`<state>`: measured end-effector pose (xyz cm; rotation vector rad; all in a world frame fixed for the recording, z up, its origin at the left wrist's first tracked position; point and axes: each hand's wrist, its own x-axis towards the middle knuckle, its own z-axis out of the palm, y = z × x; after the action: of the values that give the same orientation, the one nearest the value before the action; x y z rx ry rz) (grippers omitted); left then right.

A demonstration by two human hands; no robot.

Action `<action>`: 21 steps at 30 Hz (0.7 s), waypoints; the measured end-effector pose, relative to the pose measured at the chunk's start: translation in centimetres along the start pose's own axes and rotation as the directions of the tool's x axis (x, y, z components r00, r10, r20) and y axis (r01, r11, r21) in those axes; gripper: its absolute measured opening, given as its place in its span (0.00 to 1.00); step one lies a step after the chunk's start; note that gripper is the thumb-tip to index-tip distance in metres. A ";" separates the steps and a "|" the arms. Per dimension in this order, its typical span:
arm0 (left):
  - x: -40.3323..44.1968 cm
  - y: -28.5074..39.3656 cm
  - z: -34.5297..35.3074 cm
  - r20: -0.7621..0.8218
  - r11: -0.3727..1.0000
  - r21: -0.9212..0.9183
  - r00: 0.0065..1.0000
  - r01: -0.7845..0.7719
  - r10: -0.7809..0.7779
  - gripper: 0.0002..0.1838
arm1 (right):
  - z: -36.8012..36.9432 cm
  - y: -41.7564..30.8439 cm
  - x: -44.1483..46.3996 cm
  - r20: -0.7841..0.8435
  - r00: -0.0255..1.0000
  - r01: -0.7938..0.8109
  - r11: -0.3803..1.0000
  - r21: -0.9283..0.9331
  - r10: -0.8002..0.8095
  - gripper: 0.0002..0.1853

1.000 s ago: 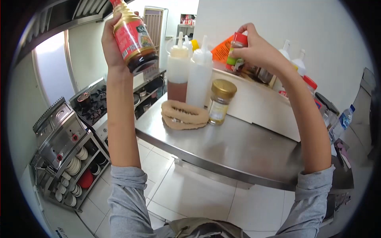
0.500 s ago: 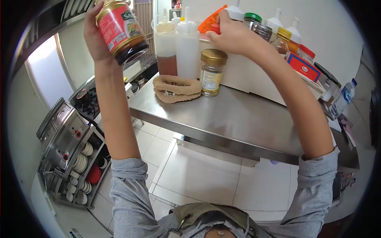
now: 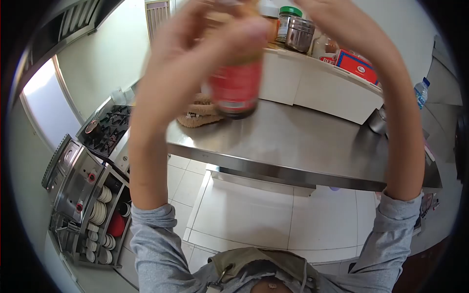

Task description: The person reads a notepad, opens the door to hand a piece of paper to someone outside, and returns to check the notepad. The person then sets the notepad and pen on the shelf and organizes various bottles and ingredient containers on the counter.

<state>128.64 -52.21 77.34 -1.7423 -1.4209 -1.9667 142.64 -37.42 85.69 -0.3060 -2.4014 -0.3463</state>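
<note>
My left hand (image 3: 195, 53) is closed around the upper part of a glass jar with a red label (image 3: 237, 85), held up over the counter and smeared by motion. My right hand (image 3: 337, 14) is raised at the top edge, above the shelf of jars; its fingers are cut off, so what they do is hidden. Behind the held jar, a brown fuzzy cloth item (image 3: 195, 118) lies on the steel counter (image 3: 303, 134), partly covered by the left hand and jar. Below the right hand stand a metal canister (image 3: 299, 35) and a green-lidded jar (image 3: 288, 22).
A white raised shelf (image 3: 320, 88) runs along the counter's back, bearing jars and a red and blue box (image 3: 359, 67). A water bottle (image 3: 421, 93) stands at the right. To the left are a gas stove (image 3: 110, 127) and a rack with stacked plates (image 3: 99, 212).
My left hand has carried the red-labelled jar rightward and down, in front of the squeeze bottles. My right hand has shifted up and right, away from the orange packet. The view has turned slightly.
</note>
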 end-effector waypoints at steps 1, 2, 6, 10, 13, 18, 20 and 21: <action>0.2 0.2 1.4 0.146 0.996 0.080 0.989 -0.041 0.029 0.24 | -1.8 -1.6 -2.4 -0.100 0.995 -0.029 1.000 0.013 0.030 0.25; 0.5 0.4 2.6 0.290 0.984 0.153 0.956 -0.094 0.046 0.24 | -3.1 -2.0 -2.7 -0.094 0.995 -0.025 1.000 0.010 0.026 0.25; 0.1 -2.3 5.4 0.324 0.917 0.368 0.946 -0.156 0.031 0.28 | -4.1 -0.1 -3.7 0.063 0.959 -0.277 0.961 0.014 0.276 0.23; 0.1 -2.8 6.1 0.303 0.916 0.398 0.950 -0.048 -0.082 0.36 | -3.2 2.7 -2.8 0.093 0.960 -0.256 0.961 -0.108 0.266 0.22; 0.1 -3.4 6.0 0.212 0.833 0.460 0.949 -0.308 0.234 0.43 | -2.4 4.1 -1.4 0.086 0.962 -0.249 0.962 -0.113 0.259 0.22; -1.0 -1.9 5.3 0.267 0.732 0.588 0.937 -0.344 0.226 0.49 | -1.6 2.9 1.0 0.147 0.945 -0.277 0.955 -0.106 0.291 0.22; -2.0 -1.6 5.0 0.274 0.718 0.605 0.937 -0.344 0.219 0.49 | -0.8 2.9 1.7 0.204 0.954 -0.205 0.975 -0.086 0.218 0.23; -2.3 -1.6 4.8 0.279 0.703 0.621 0.936 -0.347 0.215 0.48 | -0.1 2.8 2.4 0.204 0.954 -0.206 0.975 -0.080 0.219 0.23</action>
<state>131.62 -48.94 73.98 -1.6716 -1.5301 -0.9634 141.82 -34.56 87.81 -0.6521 -2.5379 -0.2969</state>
